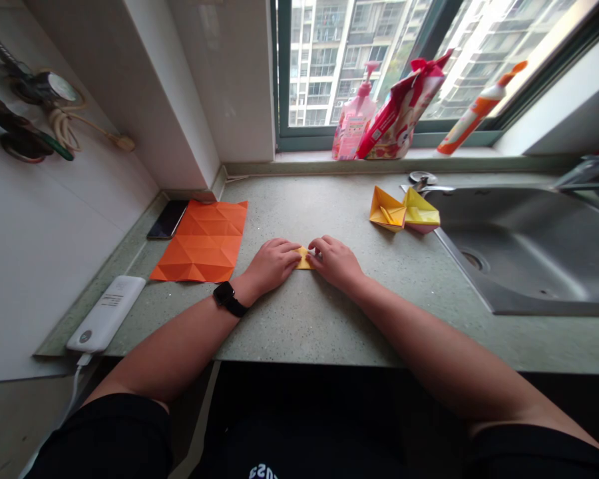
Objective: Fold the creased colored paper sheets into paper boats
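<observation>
A small piece of folded yellow paper (304, 259) lies on the counter between my two hands. My left hand (274, 263), with a black watch at its wrist, presses the paper's left side with its fingers together. On the right side, the curled fingers and thumb of my right hand (334, 261) grip the paper. My fingertips cover parts of its edges. To the left lies a creased orange sheet (204, 239), spread flat. Beyond my right hand stand two folded paper boats, one orange-yellow (385, 209) and one yellow with a pinkish underside (422, 211), touching each other.
A phone (168, 219) lies beside the orange sheet. Nearer me is a white power bank (107, 313) with a cable. The steel sink (529, 266) is at the right. A pink pump bottle (353, 123), a red pouch (404, 110) and an orange-white bottle (474, 116) stand on the windowsill.
</observation>
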Tool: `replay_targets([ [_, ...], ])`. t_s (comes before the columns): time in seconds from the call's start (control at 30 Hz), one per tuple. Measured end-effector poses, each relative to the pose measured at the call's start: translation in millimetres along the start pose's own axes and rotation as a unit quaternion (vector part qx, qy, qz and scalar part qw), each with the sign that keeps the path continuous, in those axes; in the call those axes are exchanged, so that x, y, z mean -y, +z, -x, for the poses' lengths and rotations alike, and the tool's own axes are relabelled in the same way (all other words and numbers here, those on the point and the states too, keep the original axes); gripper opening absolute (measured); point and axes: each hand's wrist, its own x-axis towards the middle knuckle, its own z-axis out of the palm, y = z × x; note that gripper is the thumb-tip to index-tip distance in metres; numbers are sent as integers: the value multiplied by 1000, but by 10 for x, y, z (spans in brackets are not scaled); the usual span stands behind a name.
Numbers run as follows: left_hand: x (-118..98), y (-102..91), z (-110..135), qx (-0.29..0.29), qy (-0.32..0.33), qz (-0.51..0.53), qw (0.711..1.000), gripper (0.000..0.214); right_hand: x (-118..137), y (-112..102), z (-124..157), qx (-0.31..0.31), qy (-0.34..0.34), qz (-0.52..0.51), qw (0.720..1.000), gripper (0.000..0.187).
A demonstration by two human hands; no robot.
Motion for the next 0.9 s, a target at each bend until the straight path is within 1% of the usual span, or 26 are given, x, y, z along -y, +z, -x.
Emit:
replay_targets([
  [0.1,3,29,-4,2,-13,18,1000,20,10,-26,0,5,-5,8,1000,14],
  [0.27,-5,46,8,-1,-34,19,999,18,12,-73,8,17,-26,4,1000,16],
  [0.43,-6,38,8,4,-39,20,999,17,4,-77,11,21,-28,4,999,21],
  [0.7,-18,17,2,22,-61,17,998,18,-10,-82,2,56,-27,33,998,29],
  [0.77,-18,17,1,27,-66,15,997,18,-41,-86,7,58,-29,33,997,34],
  [0.9,-14,10,-5,37,-70,14,997,17,-156,-98,14,78,-15,24,997,51],
])
